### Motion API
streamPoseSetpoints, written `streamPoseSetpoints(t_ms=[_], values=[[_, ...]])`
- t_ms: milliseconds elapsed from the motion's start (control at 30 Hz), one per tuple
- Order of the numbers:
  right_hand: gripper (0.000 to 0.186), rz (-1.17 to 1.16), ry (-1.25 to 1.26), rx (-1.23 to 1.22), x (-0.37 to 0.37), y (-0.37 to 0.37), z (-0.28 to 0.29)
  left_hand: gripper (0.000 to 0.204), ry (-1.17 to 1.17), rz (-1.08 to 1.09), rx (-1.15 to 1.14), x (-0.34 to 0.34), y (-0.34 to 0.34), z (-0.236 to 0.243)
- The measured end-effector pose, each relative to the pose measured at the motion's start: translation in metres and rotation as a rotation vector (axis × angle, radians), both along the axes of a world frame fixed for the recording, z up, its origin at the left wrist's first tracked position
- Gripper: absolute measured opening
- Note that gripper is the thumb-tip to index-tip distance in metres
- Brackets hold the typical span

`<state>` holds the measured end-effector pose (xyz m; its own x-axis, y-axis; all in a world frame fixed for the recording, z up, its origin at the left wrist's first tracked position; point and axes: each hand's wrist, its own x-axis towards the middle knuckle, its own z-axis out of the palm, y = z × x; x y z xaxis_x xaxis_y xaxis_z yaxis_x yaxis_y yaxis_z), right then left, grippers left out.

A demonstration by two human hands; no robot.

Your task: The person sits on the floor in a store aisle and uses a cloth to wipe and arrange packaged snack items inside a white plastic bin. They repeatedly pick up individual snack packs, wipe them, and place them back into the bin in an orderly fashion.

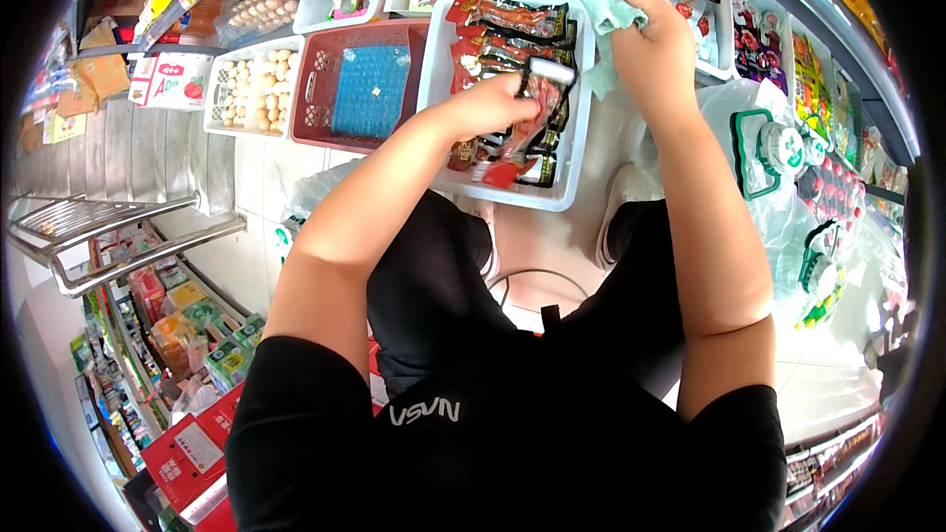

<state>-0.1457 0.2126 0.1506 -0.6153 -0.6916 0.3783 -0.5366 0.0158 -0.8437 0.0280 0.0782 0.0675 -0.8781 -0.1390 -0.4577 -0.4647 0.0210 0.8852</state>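
"What is shown in the head view, and how are the hands placed?"

"They are held well apart. Just past twelve o'clock, a snack packet (522,141) (its ends are blurred) is gripped by the left hand (493,106) over a white tub (512,199)."

"Is the tub filled?"

"Dark and red snack packs (512,17) are laid in it in rows. Whether they are touched by the held packet cannot be told."

"And the right hand (655,34)?"

"At one o'clock, a pale green cloth (603,12) is clasped in it, just beyond the tub's edge."

"What else is seen?"

"A red-brown crate (317,64), with a blue sheet (371,94) inside, is set at eleven o'clock; eggs (271,89) are grouped at ten; a green-handled jug (785,150) is stood between two and three"
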Motion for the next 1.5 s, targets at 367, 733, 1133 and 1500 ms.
streamPoseSetpoints(t_ms=[367, 733, 1133, 1500], values=[[0.063, 0.417, 0.418, -0.033, 0.046, -0.005, -0.001, 0.048, 0.334, 0.753, 0.945, 0.016, 0.050, 0.070], [0.066, 0.715, 0.391, 0.224, 0.062, -0.002, -0.006, 0.045, 0.698, 1.040, 0.977, 0.030, -0.020, 0.060], [0.055, 0.385, -0.076, 0.075, 0.051, -0.013, -0.001, 0.043, 0.618, 1.246, 0.793, 0.031, -0.022, 0.078], [0.034, 0.131, -0.219, 0.103, 0.075, -0.027, -0.019, 0.101, 0.657, 0.636, 0.507, 0.016, 0.025, 0.072]])
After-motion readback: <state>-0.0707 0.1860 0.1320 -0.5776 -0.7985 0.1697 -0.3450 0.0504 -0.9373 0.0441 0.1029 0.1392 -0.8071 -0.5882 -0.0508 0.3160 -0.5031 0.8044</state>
